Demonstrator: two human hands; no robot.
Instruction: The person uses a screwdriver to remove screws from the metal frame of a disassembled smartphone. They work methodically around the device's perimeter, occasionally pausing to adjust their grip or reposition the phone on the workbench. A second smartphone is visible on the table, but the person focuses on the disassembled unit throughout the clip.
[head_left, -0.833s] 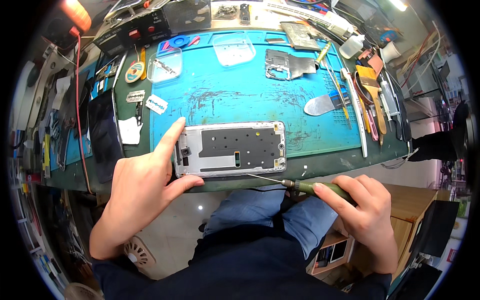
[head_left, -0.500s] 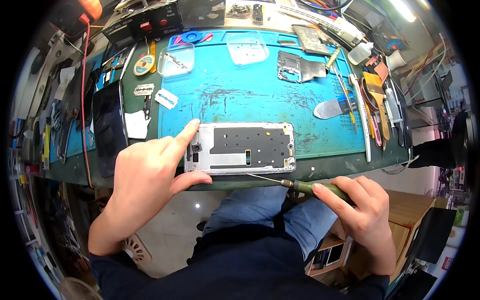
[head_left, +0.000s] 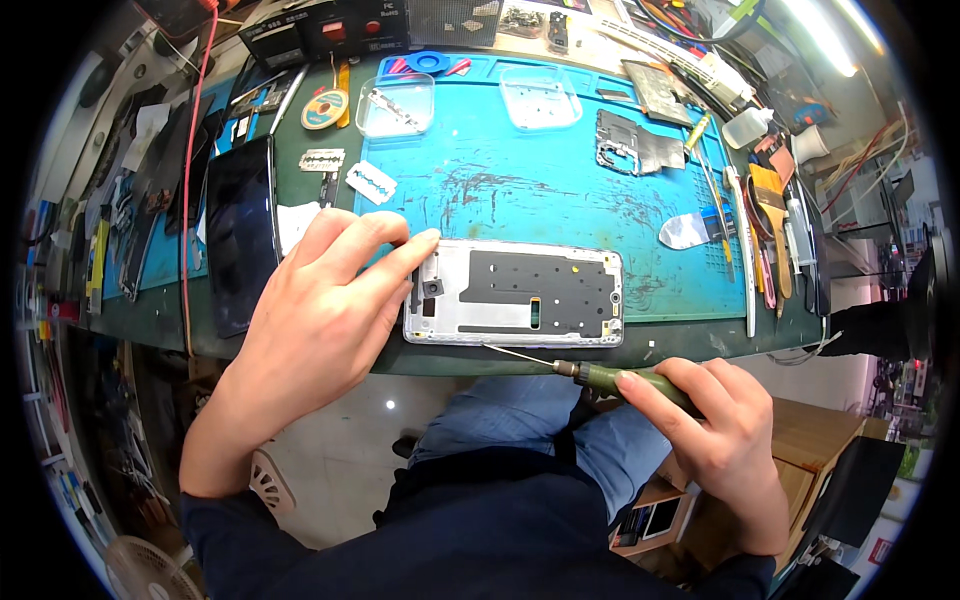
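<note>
A silver phone frame (head_left: 540,288) with a dark grey backing lies lengthwise near the table's front edge. My left hand (head_left: 322,300) is at its left end, index fingertip on the far left corner, other fingers bent. Its thumb is mostly hidden. In my right hand (head_left: 722,415) is a thin-bladed hand tool (head_left: 640,386) with a green handle, fingers wrapped around it. The tool's slim metal tip points left and meets the frame's near long edge, or lies just beside it.
Beyond the frame, a blue work mat (head_left: 500,190) bears two clear plastic boxes (head_left: 540,98) and a dark phone part (head_left: 630,145). Razor blades (head_left: 371,183) and a dark phone (head_left: 242,240) lie to the left. Brushes (head_left: 768,200) and a metal spatula (head_left: 685,230) lie right.
My left hand's thumb has drawn in from the near left corner, and the fingers have bent. The tool tip has slid left along the near edge. The whole view has shifted slightly.
</note>
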